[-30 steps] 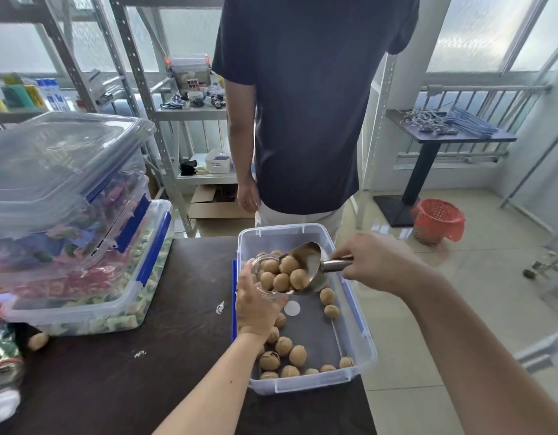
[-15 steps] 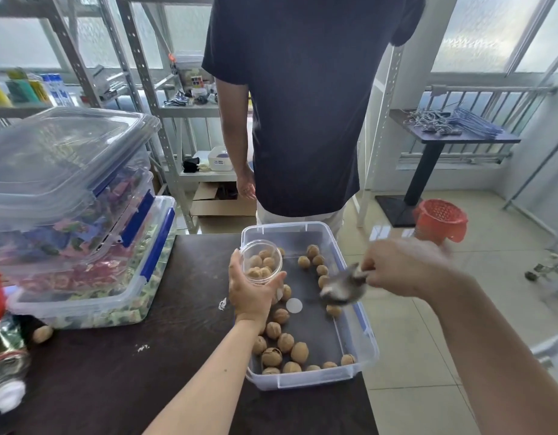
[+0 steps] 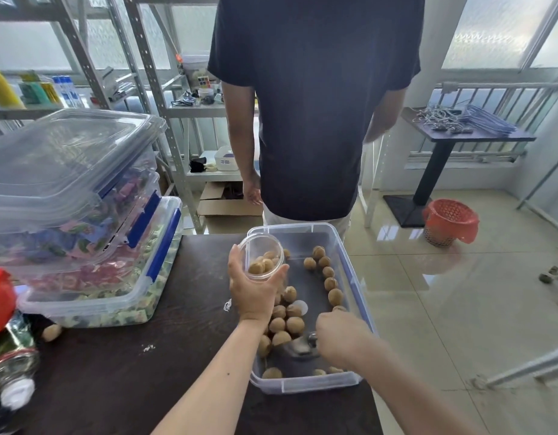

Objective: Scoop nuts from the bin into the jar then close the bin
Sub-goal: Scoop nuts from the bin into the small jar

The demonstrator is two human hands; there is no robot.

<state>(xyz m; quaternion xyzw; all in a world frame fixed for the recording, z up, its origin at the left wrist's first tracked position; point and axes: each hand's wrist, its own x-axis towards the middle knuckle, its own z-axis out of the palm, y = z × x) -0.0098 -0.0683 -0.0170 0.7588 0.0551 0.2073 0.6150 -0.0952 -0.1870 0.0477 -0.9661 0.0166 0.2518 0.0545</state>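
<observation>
Since half a second ago, the scoop [image 3: 299,346] has been brought down to the near end of the bin [image 3: 354,271], and its bowl is now laid among the nuts [image 3: 287,324] there. Its handle is clasped by the right hand [image 3: 342,340]. The jar [image 3: 265,257], partly filled, is gripped from below by the left hand [image 3: 255,291], above the bin's far left part. Another scooping is judged to be in hand; next, the scoop must be pushed under the nuts and lifted level to the jar.

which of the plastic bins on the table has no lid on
The bin with nuts, under both hands, is open. The stacked bins on the left all have lids on.
</observation>
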